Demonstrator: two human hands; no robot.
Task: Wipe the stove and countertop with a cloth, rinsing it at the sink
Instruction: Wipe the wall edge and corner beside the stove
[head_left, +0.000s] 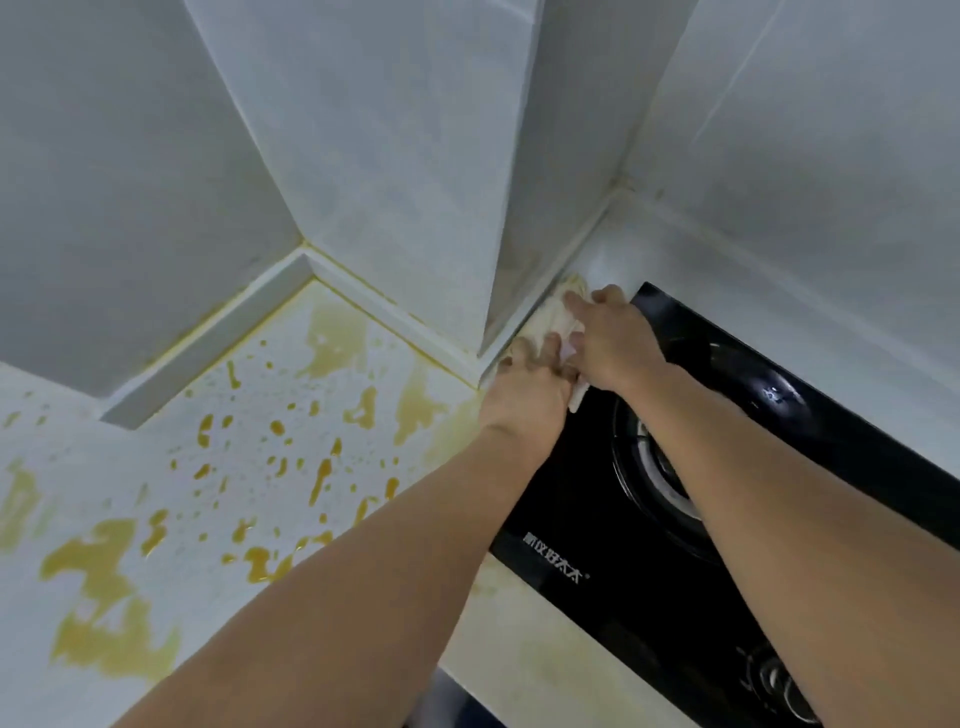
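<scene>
A pale, yellow-stained cloth (551, 318) lies pressed on the white countertop (156, 467) in the narrow strip between a tiled wall column and the black glass stove (727, 519). My left hand (530, 387) presses flat on the cloth's near end. My right hand (615, 338) presses on its far end, fingers spread over it. Both hands cover most of the cloth. The countertop to the left carries many yellow-orange spills and smears.
White tiled walls (363, 156) rise close behind and to the left, with a jutting column corner (485, 358) beside my hands. A burner ring (654, 467) sits under my right forearm. A stove knob (774, 680) shows at the bottom right.
</scene>
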